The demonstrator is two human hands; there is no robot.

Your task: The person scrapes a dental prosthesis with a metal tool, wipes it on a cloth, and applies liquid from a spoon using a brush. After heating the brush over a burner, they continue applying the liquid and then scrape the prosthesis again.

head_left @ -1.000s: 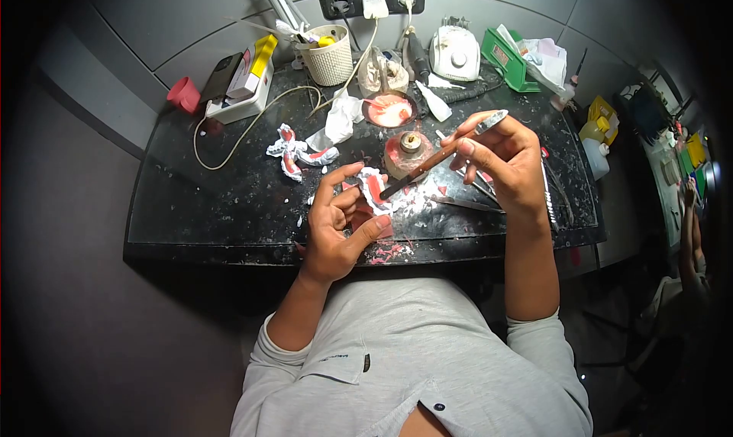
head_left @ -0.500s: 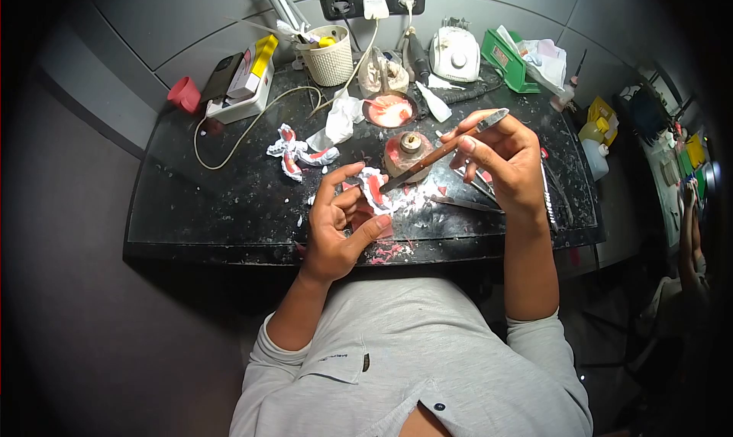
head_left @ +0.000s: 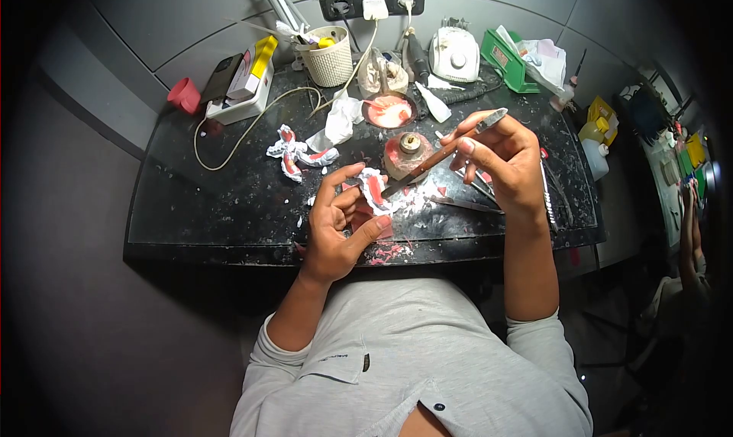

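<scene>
Between the thumb and fingers of my left hand (head_left: pixel 334 237) is a white plaster dental cast (head_left: pixel 372 204) with a strip of red wax (head_left: pixel 375 189) along it. My right hand (head_left: pixel 510 166) grips a wax knife (head_left: pixel 437 159) with a brown handle, slanting down to the left. The knife's blade end lies right at the edge of the wax in this view. Behind the knife stands a small burner (head_left: pixel 410 144) smeared with pink wax. A pink wax sheet (head_left: pixel 378 229) shows below the cast, partly hidden by my left hand.
More white casts with red wax (head_left: pixel 292 156) lie to the left, beside crumpled tissue (head_left: pixel 340 120). Behind the burner sits a pan of pink wax (head_left: pixel 391 113). Metal tools (head_left: pixel 467 203) and wax scraps are around my right hand. A co-worker's arms (head_left: pixel 691 223) show far right.
The blade end of the wax knife has shifted very slightly at the cast. Both hands keep nearly the same place and grip.
</scene>
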